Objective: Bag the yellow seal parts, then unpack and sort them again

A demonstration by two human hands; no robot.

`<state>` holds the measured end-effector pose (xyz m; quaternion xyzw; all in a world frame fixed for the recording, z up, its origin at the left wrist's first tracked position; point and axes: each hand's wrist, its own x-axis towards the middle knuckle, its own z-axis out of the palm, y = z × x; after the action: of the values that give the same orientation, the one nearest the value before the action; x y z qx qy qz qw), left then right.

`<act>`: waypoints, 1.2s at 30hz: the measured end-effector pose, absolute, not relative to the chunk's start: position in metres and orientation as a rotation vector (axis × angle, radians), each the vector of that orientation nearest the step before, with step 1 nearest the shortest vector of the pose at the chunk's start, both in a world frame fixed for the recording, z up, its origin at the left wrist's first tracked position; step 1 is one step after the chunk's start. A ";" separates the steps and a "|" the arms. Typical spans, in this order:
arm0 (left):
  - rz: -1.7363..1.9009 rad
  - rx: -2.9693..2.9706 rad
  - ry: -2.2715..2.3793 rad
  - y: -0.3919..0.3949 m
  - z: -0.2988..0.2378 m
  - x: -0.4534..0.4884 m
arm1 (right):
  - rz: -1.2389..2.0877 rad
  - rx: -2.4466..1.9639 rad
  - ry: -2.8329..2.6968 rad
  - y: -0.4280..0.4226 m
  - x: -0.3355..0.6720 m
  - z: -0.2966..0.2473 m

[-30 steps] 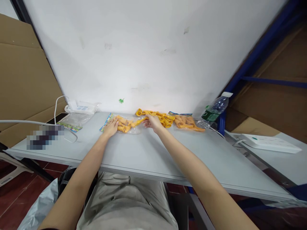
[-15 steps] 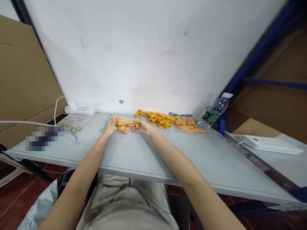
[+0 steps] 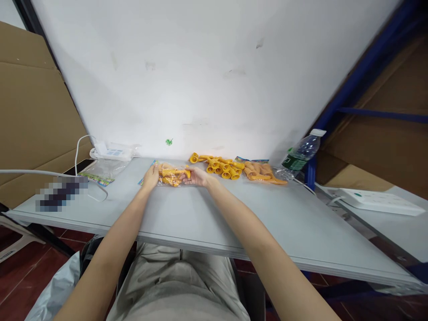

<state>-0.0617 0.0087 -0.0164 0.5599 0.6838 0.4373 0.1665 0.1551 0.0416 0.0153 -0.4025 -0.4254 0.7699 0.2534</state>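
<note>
My left hand (image 3: 151, 177) grips the left end of a clear plastic bag (image 3: 169, 178) that holds several yellow toy parts, near the back of the grey table (image 3: 207, 214). My right hand (image 3: 195, 177) is closed on a yellow toy part (image 3: 176, 171) and has it at the bag's right end, partly inside. A loose heap of the same yellow parts (image 3: 219, 165) lies just right of my right hand. A filled bag of yellow parts (image 3: 262, 171) rests further right.
A water bottle (image 3: 299, 154) leans at the back right. A white power strip (image 3: 112, 150) with a cable and an empty clear bag (image 3: 100, 170) sit at the back left. Another power strip (image 3: 377, 200) lies on the right-hand table. Cardboard stands on both sides.
My right hand left the loose heap with one yellow part and carried it left to the bag. My left hand lifted the bag's left end slightly.
</note>
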 end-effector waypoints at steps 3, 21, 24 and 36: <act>1.301 1.824 1.882 0.007 -0.017 -0.059 | 2.044 -1.135 -1.188 0.040 0.156 0.013; 1.204 1.994 1.496 0.015 0.013 -0.056 | 1.838 -1.112 -1.325 0.043 0.164 0.004; 1.165 1.940 1.524 0.013 0.022 -0.063 | 1.881 -1.092 -1.344 0.043 0.161 0.000; 1.057 1.416 1.782 0.020 0.000 -0.081 | 1.537 -1.239 -1.775 0.039 0.144 0.000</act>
<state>-0.0810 0.0197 0.0005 0.5364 0.6748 0.4005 0.3108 0.1444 0.0393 0.0001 -0.4530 -0.6489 0.5619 0.2407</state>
